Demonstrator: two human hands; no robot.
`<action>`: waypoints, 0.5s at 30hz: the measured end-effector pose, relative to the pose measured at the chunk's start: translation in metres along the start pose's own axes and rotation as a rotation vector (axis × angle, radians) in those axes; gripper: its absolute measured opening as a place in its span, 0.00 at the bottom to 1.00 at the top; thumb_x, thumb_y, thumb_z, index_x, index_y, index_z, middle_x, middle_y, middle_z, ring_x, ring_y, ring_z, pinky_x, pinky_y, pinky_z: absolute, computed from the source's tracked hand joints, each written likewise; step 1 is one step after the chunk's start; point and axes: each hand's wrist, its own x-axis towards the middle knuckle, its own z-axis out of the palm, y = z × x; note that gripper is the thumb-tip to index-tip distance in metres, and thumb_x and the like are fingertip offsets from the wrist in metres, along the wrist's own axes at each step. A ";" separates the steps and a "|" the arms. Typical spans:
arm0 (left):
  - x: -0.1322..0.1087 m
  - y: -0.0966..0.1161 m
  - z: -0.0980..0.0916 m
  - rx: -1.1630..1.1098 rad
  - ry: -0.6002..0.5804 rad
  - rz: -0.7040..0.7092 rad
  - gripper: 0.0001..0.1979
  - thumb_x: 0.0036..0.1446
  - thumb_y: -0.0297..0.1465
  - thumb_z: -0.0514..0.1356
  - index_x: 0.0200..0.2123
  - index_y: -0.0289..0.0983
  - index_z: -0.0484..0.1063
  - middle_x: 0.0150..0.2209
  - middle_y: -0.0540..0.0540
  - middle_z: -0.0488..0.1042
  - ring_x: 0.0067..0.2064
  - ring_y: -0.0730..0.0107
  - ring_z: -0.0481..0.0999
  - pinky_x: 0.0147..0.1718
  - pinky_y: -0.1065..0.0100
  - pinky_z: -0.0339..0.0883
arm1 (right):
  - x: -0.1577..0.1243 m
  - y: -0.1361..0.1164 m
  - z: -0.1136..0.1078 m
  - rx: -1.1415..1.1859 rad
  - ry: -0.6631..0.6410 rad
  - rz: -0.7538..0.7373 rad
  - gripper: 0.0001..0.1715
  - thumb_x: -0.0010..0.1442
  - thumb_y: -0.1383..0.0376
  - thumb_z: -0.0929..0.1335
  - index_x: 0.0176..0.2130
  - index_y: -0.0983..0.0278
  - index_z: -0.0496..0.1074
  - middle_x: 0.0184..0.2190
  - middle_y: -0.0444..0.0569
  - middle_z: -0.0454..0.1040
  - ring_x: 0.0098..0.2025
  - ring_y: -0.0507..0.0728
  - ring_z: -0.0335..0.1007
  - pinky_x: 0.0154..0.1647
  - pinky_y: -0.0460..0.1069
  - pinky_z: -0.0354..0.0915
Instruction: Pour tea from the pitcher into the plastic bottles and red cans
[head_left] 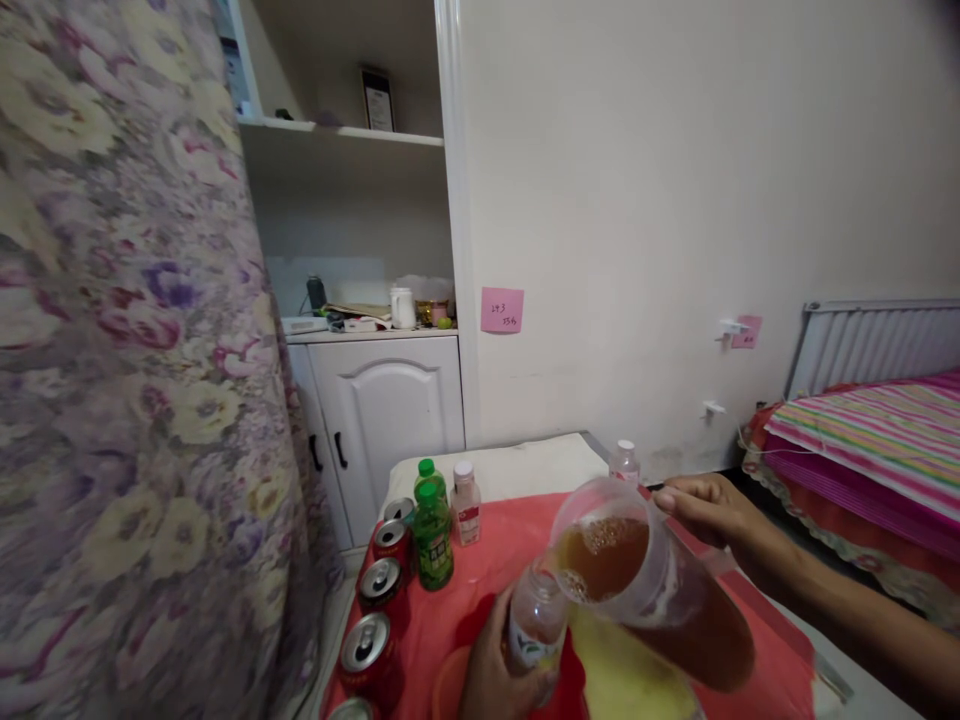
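Observation:
My left hand is wrapped around a small clear plastic bottle with a white and green label and an uncapped mouth. In my right hand, at the handle side, is a translucent plastic jug of brown, foamy liquid. The jug tips left, its lip right at the bottle's mouth. Whether liquid is running into the bottle I cannot tell. Below the jug lies a yellow item, partly covered. A red basin-like rim shows beside my left hand.
Along the left edge of the red-covered table stand several red cans. Behind them are green-capped bottles and a white-capped bottle. Another capped bottle stands behind the jug. A floral curtain hangs left; a bed is right.

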 end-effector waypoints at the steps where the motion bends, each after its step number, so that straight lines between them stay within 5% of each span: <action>1: -0.001 0.002 0.001 -0.008 0.003 -0.001 0.39 0.35 0.26 0.69 0.56 0.36 0.71 0.57 0.36 0.79 0.57 0.48 0.79 0.56 0.58 0.73 | 0.000 -0.001 0.001 0.003 0.005 -0.012 0.37 0.54 0.36 0.69 0.20 0.58 0.50 0.19 0.35 0.42 0.24 0.49 0.33 0.25 0.50 0.34; 15: -0.002 0.007 -0.002 0.044 -0.029 -0.013 0.39 0.37 0.24 0.70 0.57 0.37 0.70 0.59 0.36 0.78 0.59 0.48 0.77 0.56 0.58 0.73 | 0.002 -0.003 0.001 -0.013 0.009 -0.085 0.35 0.57 0.40 0.69 0.20 0.58 0.49 0.20 0.35 0.41 0.24 0.49 0.32 0.27 0.51 0.35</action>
